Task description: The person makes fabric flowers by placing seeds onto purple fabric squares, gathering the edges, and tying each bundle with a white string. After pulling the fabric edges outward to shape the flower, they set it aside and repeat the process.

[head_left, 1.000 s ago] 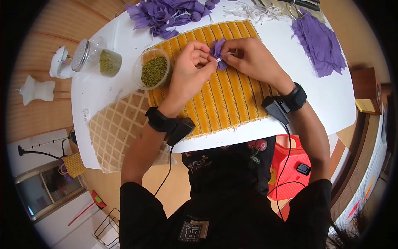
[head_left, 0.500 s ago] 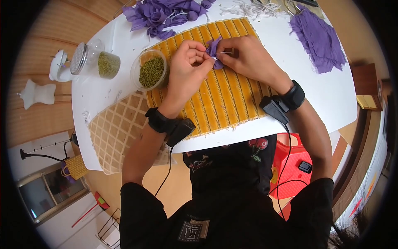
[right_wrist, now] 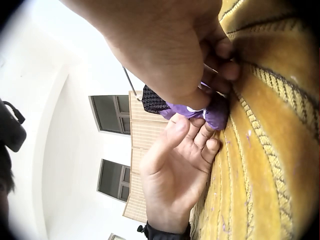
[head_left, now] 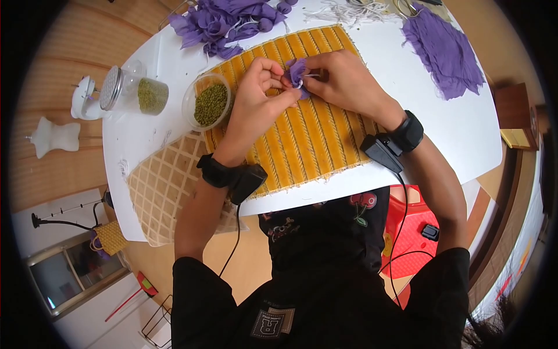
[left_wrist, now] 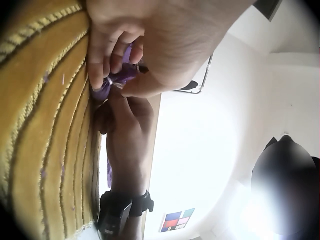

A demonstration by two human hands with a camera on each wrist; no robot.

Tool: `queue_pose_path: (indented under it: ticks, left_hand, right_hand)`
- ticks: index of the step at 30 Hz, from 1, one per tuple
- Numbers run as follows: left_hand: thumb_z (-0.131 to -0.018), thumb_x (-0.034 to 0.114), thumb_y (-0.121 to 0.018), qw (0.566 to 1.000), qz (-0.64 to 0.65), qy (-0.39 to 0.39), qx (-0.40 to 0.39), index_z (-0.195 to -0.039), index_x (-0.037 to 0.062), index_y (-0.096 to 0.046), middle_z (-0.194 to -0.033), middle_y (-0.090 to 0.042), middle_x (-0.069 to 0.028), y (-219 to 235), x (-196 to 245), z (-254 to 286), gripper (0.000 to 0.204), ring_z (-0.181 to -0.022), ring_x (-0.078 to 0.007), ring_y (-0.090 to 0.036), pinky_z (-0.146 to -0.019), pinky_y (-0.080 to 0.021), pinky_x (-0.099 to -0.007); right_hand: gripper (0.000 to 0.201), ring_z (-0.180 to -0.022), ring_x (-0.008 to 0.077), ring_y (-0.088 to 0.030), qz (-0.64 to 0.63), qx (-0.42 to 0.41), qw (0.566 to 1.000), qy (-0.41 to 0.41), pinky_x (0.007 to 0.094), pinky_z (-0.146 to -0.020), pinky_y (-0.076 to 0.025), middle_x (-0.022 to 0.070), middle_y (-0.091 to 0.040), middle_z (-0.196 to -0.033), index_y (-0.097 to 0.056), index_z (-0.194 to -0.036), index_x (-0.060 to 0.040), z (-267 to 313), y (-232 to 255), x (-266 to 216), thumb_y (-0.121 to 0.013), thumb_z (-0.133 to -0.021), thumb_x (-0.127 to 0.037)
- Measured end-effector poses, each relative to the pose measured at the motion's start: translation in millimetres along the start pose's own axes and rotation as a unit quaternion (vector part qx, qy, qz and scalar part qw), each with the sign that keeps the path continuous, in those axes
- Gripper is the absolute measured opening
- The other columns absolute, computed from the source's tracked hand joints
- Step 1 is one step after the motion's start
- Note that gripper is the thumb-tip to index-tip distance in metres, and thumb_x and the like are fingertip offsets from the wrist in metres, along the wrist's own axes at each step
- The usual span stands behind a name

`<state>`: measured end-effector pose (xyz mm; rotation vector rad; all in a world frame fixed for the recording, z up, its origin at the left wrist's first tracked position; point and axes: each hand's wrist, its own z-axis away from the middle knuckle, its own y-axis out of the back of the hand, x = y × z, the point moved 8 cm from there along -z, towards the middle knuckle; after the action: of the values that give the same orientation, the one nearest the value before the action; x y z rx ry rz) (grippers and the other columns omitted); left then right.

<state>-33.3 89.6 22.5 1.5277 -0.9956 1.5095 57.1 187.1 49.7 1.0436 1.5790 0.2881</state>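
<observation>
A small gathered piece of purple cloth [head_left: 296, 71] is held between both hands just above the yellow striped mat. My left hand [head_left: 260, 104] pinches its near-left side with thumb and fingers. From the other side, my right hand [head_left: 350, 81] grips the cloth and string with thumb and forefinger. White string [left_wrist: 111, 81] circles the gathered neck of the cloth in the left wrist view, and a loose end pokes out by the right fingers in the head view. Purple cloth [right_wrist: 216, 114] bulges below the right thumb in the right wrist view, partly hidden by the fingers.
The striped mat [head_left: 302, 139] lies on a white table [head_left: 401, 64]. Left of it stand a tub of green beans [head_left: 210, 104] and a lidded jar [head_left: 152, 96]. Purple cloth pieces [head_left: 221, 23], white strings [head_left: 354, 10] and a flat purple stack [head_left: 444, 55] lie farther back.
Both hands keep hold of the purple cloth and string, with small finger shifts. The cloth has turned slightly, and the whole scene has drifted a little as the head moved.
</observation>
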Motion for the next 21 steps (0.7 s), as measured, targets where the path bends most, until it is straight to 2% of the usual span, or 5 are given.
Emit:
queue_pose_path:
  ticks: [4, 6, 9, 16, 21]
  left_hand:
    - [-0.081, -0.002, -0.069, 0.999, -0.039, -0.017, 0.017, -0.099, 0.0024, -0.045, -0.093, -0.058, -0.0091, -4, 1, 0, 0.03, -0.08, -0.0113, -0.06, -0.067, -0.052, -0.0222]
    - [-0.082, -0.002, -0.07, 0.998, -0.04, -0.018, 0.034, -0.097, 0.0025, -0.045, -0.091, -0.059, -0.0086, -2, -1, 0, 0.03, -0.078, -0.0102, -0.06, -0.066, -0.052, -0.0215]
    - [-0.082, -0.004, -0.068, 0.998, -0.027, -0.014, 0.059, -0.095, 0.0026, -0.045, -0.089, -0.059, -0.0077, 4, -6, -1, 0.028, -0.076, -0.0098, -0.06, -0.067, -0.053, -0.0222]
    - [-0.081, -0.01, -0.063, 0.998, 0.009, -0.004, 0.058, -0.097, 0.0032, -0.044, -0.088, -0.057, -0.0067, 7, -6, 0, 0.027, -0.076, -0.0113, -0.061, -0.067, -0.054, -0.0239]
    - [-0.081, -0.011, -0.053, 0.997, -0.08, 0.009, 0.012, -0.1, 0.0021, -0.044, -0.084, -0.057, -0.0059, 8, -4, 1, 0.025, -0.069, -0.01, -0.057, -0.061, -0.048, -0.0227]
  right_hand:
    - [0.025, -0.075, 0.0353, -0.066, 0.016, -0.008, 1.0, 0.006, 0.0392, -0.073, -0.053, 0.02, -0.067, -0.081, -0.07, -0.099, 0.0001, 1, 0, -3, -0.065, -0.077, -0.012]
    - [0.021, -0.074, 0.0358, -0.065, 0.014, 0.015, 1.0, 0.016, 0.0395, -0.072, -0.052, 0.0202, -0.067, -0.08, -0.07, -0.094, 0.0007, 2, 2, -4, -0.065, -0.077, -0.012]
    - [0.017, -0.073, 0.0355, -0.065, 0.01, 0.006, 1.0, 0.008, 0.0394, -0.07, -0.052, 0.0194, -0.066, -0.078, -0.069, -0.088, 0.0001, 0, -1, -1, -0.065, -0.078, -0.012]
    - [0.013, -0.072, 0.0341, -0.065, 0.009, -0.009, 1.0, 0.001, 0.039, -0.069, -0.051, 0.0177, -0.066, -0.077, -0.069, -0.085, -0.0022, 0, -1, -3, -0.065, -0.078, -0.012]
    - [0.012, -0.072, 0.0329, -0.065, 0.002, -0.005, 1.0, 0.014, 0.0387, -0.07, -0.051, 0.0168, -0.068, -0.078, -0.07, -0.085, -0.0031, 0, 0, -4, -0.064, -0.078, -0.012]
